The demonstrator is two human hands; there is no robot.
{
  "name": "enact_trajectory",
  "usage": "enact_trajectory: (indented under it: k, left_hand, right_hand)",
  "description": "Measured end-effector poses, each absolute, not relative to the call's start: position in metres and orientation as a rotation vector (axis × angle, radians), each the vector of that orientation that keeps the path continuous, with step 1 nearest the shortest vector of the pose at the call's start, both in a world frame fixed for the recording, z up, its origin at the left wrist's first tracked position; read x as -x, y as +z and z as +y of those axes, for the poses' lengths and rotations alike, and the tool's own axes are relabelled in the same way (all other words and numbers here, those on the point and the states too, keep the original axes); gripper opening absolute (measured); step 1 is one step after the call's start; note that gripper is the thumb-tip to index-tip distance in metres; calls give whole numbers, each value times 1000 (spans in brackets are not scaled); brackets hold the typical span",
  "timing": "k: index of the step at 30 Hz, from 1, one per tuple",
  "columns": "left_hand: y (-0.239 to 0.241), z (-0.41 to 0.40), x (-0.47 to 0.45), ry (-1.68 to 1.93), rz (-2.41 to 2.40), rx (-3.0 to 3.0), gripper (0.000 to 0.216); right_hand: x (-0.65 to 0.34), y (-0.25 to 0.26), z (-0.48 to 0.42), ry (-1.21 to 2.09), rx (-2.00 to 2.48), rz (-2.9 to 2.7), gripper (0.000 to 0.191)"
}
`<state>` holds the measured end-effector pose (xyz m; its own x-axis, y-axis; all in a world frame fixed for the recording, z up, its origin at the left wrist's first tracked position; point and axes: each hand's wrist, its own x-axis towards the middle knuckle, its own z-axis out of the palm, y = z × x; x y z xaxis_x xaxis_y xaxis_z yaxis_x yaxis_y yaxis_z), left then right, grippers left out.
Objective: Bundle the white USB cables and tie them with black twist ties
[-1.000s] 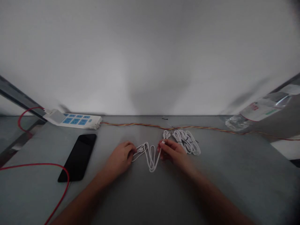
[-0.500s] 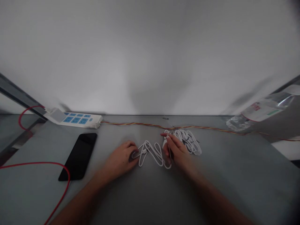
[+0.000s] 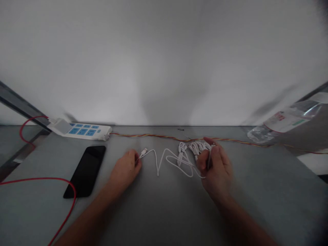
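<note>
A white USB cable (image 3: pixel 158 167) stretches in loose zigzags across the grey table between my hands. My left hand (image 3: pixel 125 169) is closed on it near one end, where a USB plug (image 3: pixel 144 151) sticks out past the fingers. With curled fingers, my right hand (image 3: pixel 216 167) grips the cable's other end, whose tip is mostly hidden. Behind the cable lies a small white bundled cable (image 3: pixel 181 150). A larger coiled white cable (image 3: pixel 196 148) sits beside it, partly covered by my right hand.
A black phone (image 3: pixel 85 171) lies at left, crossed by a red cable (image 3: pixel 51 178). Behind it is a white power strip (image 3: pixel 104 132) with blue sockets. A twisted red-yellow wire (image 3: pixel 153 135) runs along the wall. A plastic bottle (image 3: pixel 287 120) leans at right.
My hands have moved apart, the right one farther, pulling the folded cable into a longer zigzag. The USB plug and the small bundle now show; my right hand now covers part of the larger coil.
</note>
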<state>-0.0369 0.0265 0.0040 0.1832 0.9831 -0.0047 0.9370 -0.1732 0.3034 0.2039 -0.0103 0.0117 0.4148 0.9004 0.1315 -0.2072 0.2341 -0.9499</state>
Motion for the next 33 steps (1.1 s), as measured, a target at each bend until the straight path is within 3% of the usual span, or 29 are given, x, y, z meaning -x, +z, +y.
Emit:
enact_trajectory:
  k: [3,7,14,22,27,33]
  left_hand:
    - [2,23,35,401,1677,-2207,27]
    - [0,14,23,427,1436,-2185,25]
    - [-7,8,8,368,1495,-2241,30]
    - [-4,26,27,888,1613,-1778,30]
    - [1,28,31,1073,1639,-1678,29]
    - [-5,29,35,1211,1557,-1657,24]
  right_hand:
    - [-196,8,-15,1010,1017,-870,31]
    - [-185,-1,-17,1193,985,-881,34]
    - [-183,-4,-16,1304,937,-798,36]
    - [-193,2,-8,1120,1137,-887,38]
    - [-204,3,-4,919,1242,-873,38]
    - [-206,2,-2,950,1254,-892,33]
